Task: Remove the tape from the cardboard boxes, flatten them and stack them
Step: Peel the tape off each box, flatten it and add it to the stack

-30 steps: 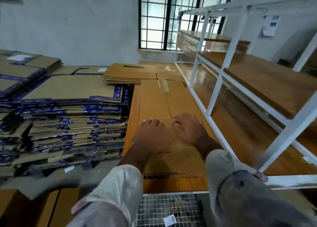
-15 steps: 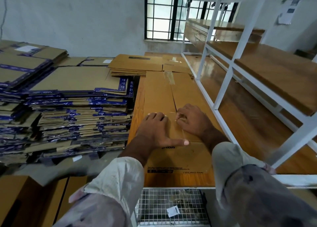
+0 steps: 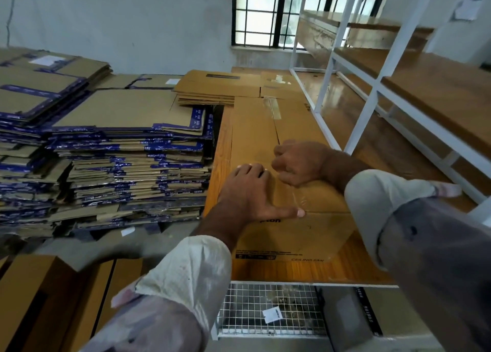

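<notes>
A long brown cardboard box [image 3: 292, 234] lies flat on the wooden shelf board [image 3: 220, 160] in front of me. My left hand [image 3: 249, 192] presses flat on its top, thumb stretched out to the right. My right hand [image 3: 300, 163], fingers curled, pinches a strip of clear tape [image 3: 295, 192] that lifts off the box along its middle seam. More clear tape [image 3: 273, 110] stays stuck at the far end of the seam. A low stack of flattened brown boxes [image 3: 215, 88] sits on the shelf board beyond the box.
Tall piles of flattened boxes with blue tape [image 3: 106, 149] fill the left. A white metal rack [image 3: 372, 86] with wooden shelves stands on the right. A wire mesh basket [image 3: 268, 309] sits below the board's front edge. Brown boxes [image 3: 39, 293] stand at the lower left.
My right hand has closed on the tape and drawn it up off the seam. My left hand has flattened on the box with its thumb spread. The view has drifted closer.
</notes>
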`<state>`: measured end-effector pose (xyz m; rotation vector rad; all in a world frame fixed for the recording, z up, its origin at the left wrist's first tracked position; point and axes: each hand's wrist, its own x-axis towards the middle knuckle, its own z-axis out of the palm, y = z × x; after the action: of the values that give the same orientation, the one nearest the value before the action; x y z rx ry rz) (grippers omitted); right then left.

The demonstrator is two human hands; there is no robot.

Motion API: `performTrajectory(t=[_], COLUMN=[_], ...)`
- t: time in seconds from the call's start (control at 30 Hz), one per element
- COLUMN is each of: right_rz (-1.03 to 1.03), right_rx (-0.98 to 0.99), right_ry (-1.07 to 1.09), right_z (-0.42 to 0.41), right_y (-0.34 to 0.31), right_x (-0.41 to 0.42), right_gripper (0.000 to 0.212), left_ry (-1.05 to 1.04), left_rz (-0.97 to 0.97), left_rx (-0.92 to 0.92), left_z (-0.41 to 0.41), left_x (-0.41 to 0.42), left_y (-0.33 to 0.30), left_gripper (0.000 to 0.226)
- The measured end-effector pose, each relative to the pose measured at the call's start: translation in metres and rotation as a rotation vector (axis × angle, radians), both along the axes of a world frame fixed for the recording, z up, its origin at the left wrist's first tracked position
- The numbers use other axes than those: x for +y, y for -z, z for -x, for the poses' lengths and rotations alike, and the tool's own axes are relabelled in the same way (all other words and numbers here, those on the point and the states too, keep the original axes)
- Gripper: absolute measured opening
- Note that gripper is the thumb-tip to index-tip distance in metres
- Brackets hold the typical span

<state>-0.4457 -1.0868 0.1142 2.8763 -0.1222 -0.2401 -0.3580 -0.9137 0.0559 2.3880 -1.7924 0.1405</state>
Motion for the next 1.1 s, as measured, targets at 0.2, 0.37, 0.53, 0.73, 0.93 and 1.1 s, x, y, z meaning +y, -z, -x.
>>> performTrajectory(t=[0.2,0.37,0.53,0.73,0.93,1.1], right_rz=[-0.319,-0.334,-0.223,-0.180,-0.278,-0.394], right_rx=[0.007,0.155,0.224,0.107,-0.059,-0.414], right_ry=[0.136,0.309,0.425,0.438,0.423,0.378], right_z=[-0.005,-0.020,-0.024,-0.010,0.018,0.059], right_y=[0.001,-0.006,-0.002,0.014,0.016,0.026], right_x=[-0.009,-0.017,-0.007,0.007,0.018,0.045], right_gripper=[0.022,0.018,0.016,0.016,0.018,0.042], left_ry=[-0.004,-0.002,0.004,0.016,0.015,0.071], left_rz=[0.010,0.015,0.002,0.011,0.035,0.135], left_rx=[0.008,0.011,0.023,0.025,0.029,-0.077], left_z=[0.000,-0.001,-0.002,0.000,-0.001,-0.003], left_x=[-0.001,-0.001,0.000,0.003,0.003,-0.002], left_y=[0.000,0.000,0.000,-0.003,-0.001,0.004], left_gripper=[0.130,0.131,0.129,0.129,0.134,0.116])
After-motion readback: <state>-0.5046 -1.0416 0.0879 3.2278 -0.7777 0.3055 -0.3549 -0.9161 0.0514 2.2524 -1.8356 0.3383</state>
